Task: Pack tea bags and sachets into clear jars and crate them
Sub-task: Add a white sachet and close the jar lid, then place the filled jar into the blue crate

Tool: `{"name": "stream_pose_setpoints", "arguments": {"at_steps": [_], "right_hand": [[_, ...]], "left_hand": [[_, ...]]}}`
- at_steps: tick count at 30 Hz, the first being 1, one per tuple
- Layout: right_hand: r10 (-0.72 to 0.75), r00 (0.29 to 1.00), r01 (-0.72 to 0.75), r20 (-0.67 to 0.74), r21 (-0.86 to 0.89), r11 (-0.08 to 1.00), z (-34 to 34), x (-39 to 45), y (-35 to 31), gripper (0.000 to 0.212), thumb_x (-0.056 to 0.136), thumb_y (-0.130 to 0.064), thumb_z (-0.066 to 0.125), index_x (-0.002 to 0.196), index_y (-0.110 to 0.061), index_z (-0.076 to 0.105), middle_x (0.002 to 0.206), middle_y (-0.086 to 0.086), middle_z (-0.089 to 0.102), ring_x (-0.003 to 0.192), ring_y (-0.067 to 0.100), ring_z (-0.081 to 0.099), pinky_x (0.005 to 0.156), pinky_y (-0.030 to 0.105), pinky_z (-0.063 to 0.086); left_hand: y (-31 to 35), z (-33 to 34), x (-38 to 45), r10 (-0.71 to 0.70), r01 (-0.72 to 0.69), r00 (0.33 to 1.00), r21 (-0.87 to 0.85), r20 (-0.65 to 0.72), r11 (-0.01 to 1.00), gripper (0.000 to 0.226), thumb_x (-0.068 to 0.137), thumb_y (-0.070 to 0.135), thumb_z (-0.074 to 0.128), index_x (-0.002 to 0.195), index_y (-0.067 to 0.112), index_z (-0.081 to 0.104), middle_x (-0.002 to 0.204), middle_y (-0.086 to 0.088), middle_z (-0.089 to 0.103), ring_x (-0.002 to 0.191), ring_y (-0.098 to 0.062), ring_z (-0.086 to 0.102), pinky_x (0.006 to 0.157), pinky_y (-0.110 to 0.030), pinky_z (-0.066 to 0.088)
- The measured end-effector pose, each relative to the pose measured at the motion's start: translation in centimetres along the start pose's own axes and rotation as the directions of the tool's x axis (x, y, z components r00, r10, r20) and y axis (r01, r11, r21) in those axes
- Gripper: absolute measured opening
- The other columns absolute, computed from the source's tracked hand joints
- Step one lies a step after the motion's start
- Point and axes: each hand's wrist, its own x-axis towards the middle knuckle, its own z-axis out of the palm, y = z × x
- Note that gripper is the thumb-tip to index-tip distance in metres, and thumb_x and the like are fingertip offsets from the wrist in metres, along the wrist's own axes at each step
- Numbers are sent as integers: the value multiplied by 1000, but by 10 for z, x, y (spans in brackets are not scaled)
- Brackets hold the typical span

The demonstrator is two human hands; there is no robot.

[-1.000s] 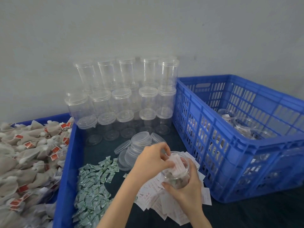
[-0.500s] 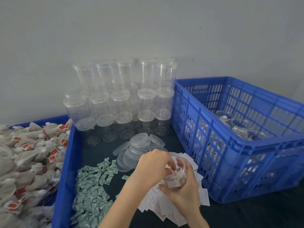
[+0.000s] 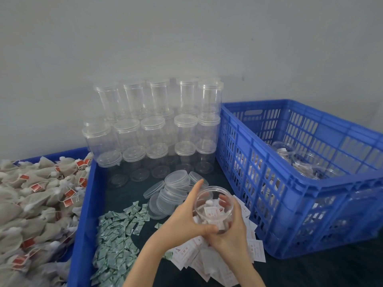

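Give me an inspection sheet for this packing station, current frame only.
Surface: dark table top, mostly covered.
Job's things: open jar with paper sachets inside, held over white sachets; green sachets; tea bags; loose lids; filled jars in blue crate.
Clutter: stacked empty jars at the back.
Hands: left hand and right hand both hold the jar.
Cables: nothing seen.
Surroundings: plain grey wall.

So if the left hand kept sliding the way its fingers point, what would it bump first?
Probably the loose clear lids just beyond the left hand, which holds the open jar; depth is hard to judge.
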Motion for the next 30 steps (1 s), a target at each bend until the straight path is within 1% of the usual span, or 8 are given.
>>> {"name": "stream_pose_setpoints", "arguments": {"at_steps": [3, 7, 11, 15, 19, 24, 27, 30], "right_hand": [[58, 970, -78, 235, 75, 994, -8, 13, -10, 81, 68, -36, 83, 137, -47, 42, 133, -19, 57, 126, 10, 57, 95, 22, 52], [108, 909, -77, 403, -92, 993, -18, 41, -39, 87, 69, -54, 61, 147, -45, 24, 151, -28, 30, 139, -14, 27, 104, 4, 29], [219, 840, 77, 496, -509, 858, -2, 76, -72, 108, 74, -61, 71, 158, -34, 10, 153, -18, 29, 137, 3, 39, 111, 29, 36], [385, 742, 259, 548, -765, 590, 10, 105, -98, 104, 74, -60, 74, 155, -27, 18, 149, -6, 33, 127, 18, 47, 96, 35, 45], [426, 715, 358, 555, -813, 458, 13, 127, -127, 94, 67, -54, 81, 145, -26, 36, 132, -2, 47, 106, 20, 59, 77, 35, 51], [399, 741, 330, 541, -810, 484, 2, 163, -177, 94, 66, -56, 84, 144, -26, 42, 130, -5, 53, 110, 19, 58, 82, 32, 51], [347, 781, 269, 520, -780, 565, -12, 188, -211, 85, 71, -52, 83, 143, -25, 46, 131, -4, 52, 111, 18, 57, 75, 26, 52], [278, 828, 210, 486, -730, 651, -28, 212, -237, 76, 77, -43, 81, 142, -21, 49, 129, -2, 49, 112, 17, 53, 70, 27, 54]], "left_hand": [[-4, -6, 1, 3, -14, 992, -83, -123, 996, 114, 62, 43, 85, 144, 57, 8, 125, 33, 55, 114, 8, 54, 97, -23, 46], [-2, -10, -2, 20, -36, 952, -46, -305, 998, 107, 58, 50, 87, 131, 67, 10, 121, 35, 53, 112, 19, 49, 83, -4, 43], [2, -4, 3, 2, 6, 904, 18, -428, 1000, 111, 63, 25, 85, 142, 55, 13, 113, 26, 56, 82, 21, 57, 58, -6, 48], [0, -2, 7, -94, 65, 861, -75, -500, 995, 105, 62, 28, 86, 142, 51, 23, 102, 29, 56, 84, 19, 55, 78, -22, 54], [-7, 0, 5, -66, -25, 881, -185, -469, 982, 91, 70, 29, 84, 138, 52, 28, 121, 28, 56, 110, 9, 55, 84, -17, 49], [-12, -3, 3, 6, -126, 852, -194, -523, 973, 59, 87, 28, 64, 140, 33, 38, 131, 17, 54, 122, 4, 50, 88, -12, 48], [-18, -2, 3, -31, -87, 856, -203, -516, 975, 32, 95, 14, 56, 122, 30, 54, 115, 11, 65, 108, -1, 60, 82, -13, 48], [-18, -1, 5, -67, -26, 889, -196, -452, 980, 25, 95, 3, 55, 107, 23, 65, 97, 6, 73, 95, -8, 66, 79, -16, 50]]}}
